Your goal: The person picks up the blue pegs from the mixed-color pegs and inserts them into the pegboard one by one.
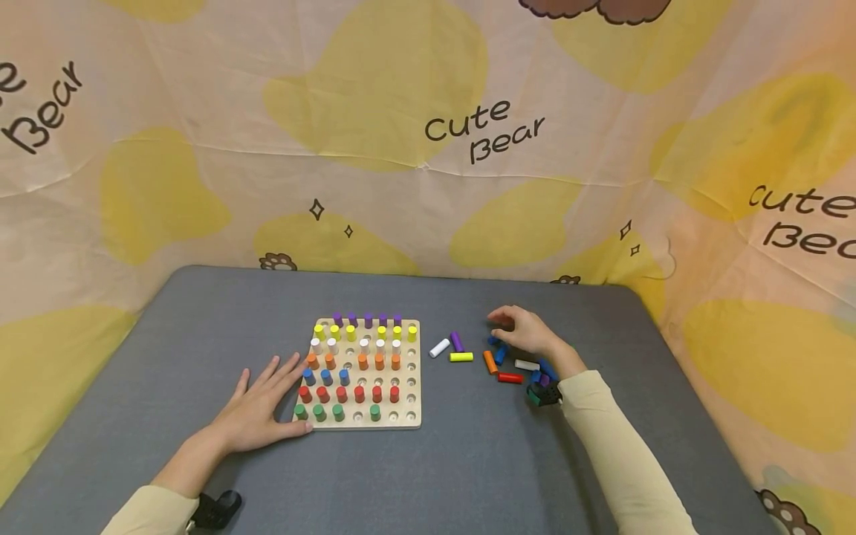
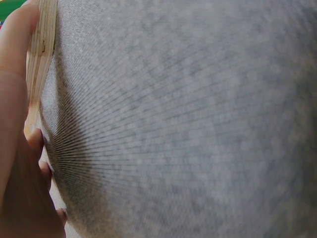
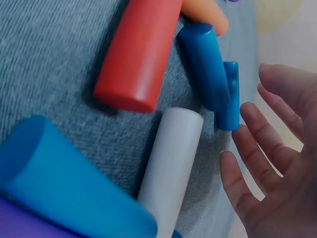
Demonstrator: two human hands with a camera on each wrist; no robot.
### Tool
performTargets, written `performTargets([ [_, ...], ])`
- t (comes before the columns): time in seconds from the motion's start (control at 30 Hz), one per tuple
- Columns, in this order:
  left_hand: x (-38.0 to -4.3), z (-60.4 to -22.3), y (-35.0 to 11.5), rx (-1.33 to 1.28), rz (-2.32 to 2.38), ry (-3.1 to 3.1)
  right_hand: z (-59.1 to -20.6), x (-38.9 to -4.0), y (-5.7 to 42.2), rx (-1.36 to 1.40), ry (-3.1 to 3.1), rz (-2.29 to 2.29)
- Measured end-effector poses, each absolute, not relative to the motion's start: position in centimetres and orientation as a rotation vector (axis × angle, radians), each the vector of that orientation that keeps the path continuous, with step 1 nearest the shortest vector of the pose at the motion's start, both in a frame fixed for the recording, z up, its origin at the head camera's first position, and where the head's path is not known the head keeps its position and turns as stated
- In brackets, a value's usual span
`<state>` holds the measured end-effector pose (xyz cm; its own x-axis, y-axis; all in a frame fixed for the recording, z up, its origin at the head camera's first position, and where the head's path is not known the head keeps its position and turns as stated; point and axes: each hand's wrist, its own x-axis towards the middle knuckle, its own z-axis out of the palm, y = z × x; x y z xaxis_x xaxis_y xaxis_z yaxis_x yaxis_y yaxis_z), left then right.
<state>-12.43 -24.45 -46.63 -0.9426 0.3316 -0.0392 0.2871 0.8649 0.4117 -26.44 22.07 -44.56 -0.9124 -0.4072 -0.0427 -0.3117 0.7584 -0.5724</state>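
Observation:
A square wooden peg board (image 1: 361,427) lies on the table, with rows of purple, yellow, white, orange, blue, red and green pegs upright in it. My left hand (image 1: 257,412) is spread flat at its left side, the thumb on the near left corner. In the left wrist view that thumb (image 2: 12,89) lies along the board's layered edge (image 2: 42,44). To the right, my right hand (image 1: 531,331) hovers with bent fingers over loose pegs. Two blue pegs (image 3: 205,69) are close to its fingertips in the right wrist view, and nothing shows between the fingers.
Loose white (image 1: 439,348), purple (image 1: 457,342) and yellow (image 1: 461,357) pegs lie just right of the board. Orange (image 1: 490,362), red (image 1: 510,378) and other pegs lie near the right wrist. A patterned cloth (image 1: 374,89) hangs behind the grey table (image 1: 468,475).

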Motion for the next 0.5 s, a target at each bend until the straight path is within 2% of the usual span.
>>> performTargets([
  [0.5,-12.48,-47.02,-24.54,0.493,0.617,2.938,-45.48,-26.58,22.86,-0.549,2.805,-0.813],
])
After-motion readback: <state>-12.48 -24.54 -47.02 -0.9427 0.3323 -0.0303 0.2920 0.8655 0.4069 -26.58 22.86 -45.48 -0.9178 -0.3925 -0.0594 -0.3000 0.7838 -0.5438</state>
